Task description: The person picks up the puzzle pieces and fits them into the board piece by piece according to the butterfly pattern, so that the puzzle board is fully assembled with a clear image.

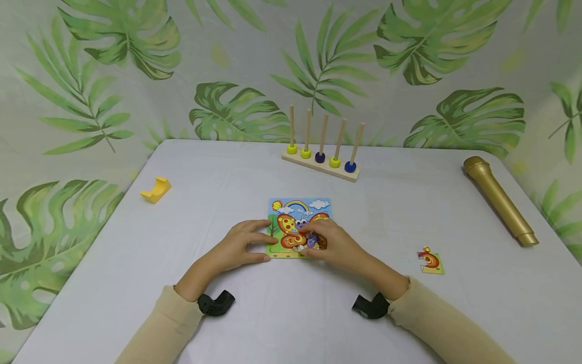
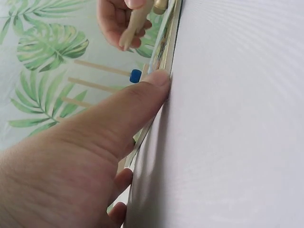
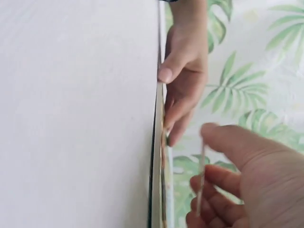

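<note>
A jigsaw puzzle [image 1: 295, 207] with a butterfly, rainbow and sun lies flat in the middle of the table. My left hand [image 1: 236, 247] rests at its left side, fingers extended onto the left edge and the thumb at the near edge by the corner. Over the puzzle's right half, my right hand [image 1: 335, 242] pinches a thin puzzle piece [image 3: 202, 183] between thumb and fingers. In the right wrist view that piece is held on edge, raised above the puzzle. Part of the puzzle's right side is hidden beneath the right hand.
A loose puzzle piece [image 1: 433, 263] lies to the right. Behind the puzzle stands a wooden peg rack [image 1: 334, 171] with yellow and blue beads. A gold microphone [image 1: 500, 199] lies far right, and a yellow curved block [image 1: 156, 190] sits at the left.
</note>
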The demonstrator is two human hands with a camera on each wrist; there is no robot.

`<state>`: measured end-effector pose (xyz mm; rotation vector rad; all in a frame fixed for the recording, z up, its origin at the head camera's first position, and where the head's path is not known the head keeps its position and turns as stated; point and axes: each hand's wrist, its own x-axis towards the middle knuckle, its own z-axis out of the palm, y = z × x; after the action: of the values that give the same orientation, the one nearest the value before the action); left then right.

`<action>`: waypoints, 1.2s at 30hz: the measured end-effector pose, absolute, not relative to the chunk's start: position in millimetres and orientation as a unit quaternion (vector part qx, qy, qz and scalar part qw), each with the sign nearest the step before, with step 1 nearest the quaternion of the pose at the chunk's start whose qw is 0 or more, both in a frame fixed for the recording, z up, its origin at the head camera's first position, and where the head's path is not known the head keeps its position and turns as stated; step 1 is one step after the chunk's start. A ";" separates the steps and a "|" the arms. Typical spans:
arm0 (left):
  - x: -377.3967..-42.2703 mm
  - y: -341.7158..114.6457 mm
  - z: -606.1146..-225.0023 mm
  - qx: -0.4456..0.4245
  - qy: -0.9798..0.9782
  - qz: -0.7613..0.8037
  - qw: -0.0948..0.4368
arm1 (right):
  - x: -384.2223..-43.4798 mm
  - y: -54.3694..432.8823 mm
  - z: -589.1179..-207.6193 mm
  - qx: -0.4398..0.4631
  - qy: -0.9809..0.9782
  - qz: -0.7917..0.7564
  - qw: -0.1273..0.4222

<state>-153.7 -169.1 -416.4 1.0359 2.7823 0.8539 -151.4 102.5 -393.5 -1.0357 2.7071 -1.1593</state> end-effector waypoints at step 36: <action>-146.4 -150.8 -419.3 0.401 0.887 0.227 -0.025 | -172.5 105.8 -402.9 -0.357 0.868 -0.333 0.092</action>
<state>-146.4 -150.8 -419.3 1.2806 2.8319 0.7242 -172.5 105.8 -402.9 -1.0612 2.5785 -0.9879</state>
